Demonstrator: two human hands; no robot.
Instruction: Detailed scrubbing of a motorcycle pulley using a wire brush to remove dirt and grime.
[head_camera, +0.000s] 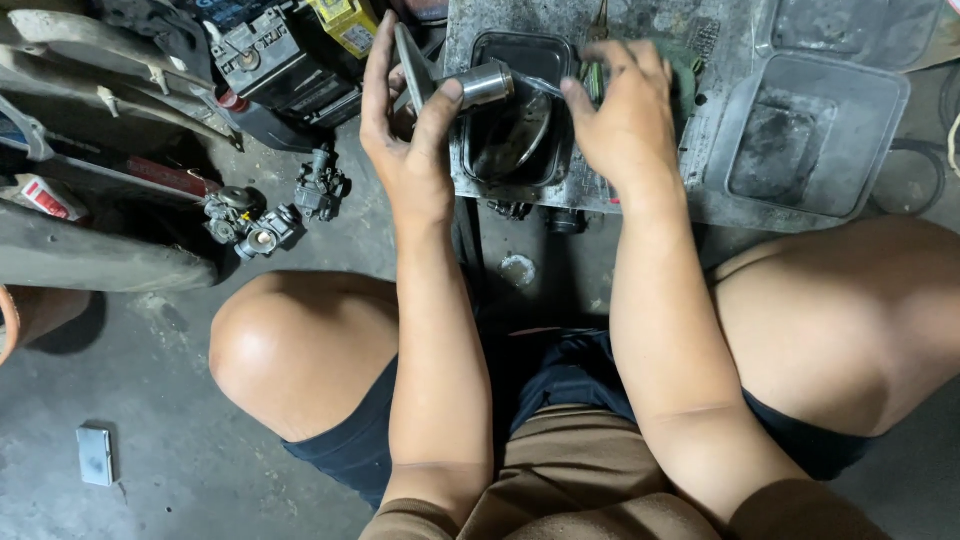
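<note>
My left hand (405, 130) grips a metal part: a flat grey plate with a shiny cylindrical sleeve (485, 85) sticking out of it, thumb pressed on the sleeve. My right hand (625, 115) is at the sleeve's other side, fingertips on a thin metal piece at its end, and it rests against a green rag (685, 60). Both hands hover over a dark oily rectangular pan (520, 50) holding a round metal disc (515, 140). The pan sits on a worn grey metal tray (720, 150).
Two carburettors (250, 222) (320, 188) lie on the concrete floor at left. Black batteries (275, 60) and a yellow box (345, 22) stand at the back left. My bare knees frame the floor space. A small grey plate (96, 455) lies at lower left.
</note>
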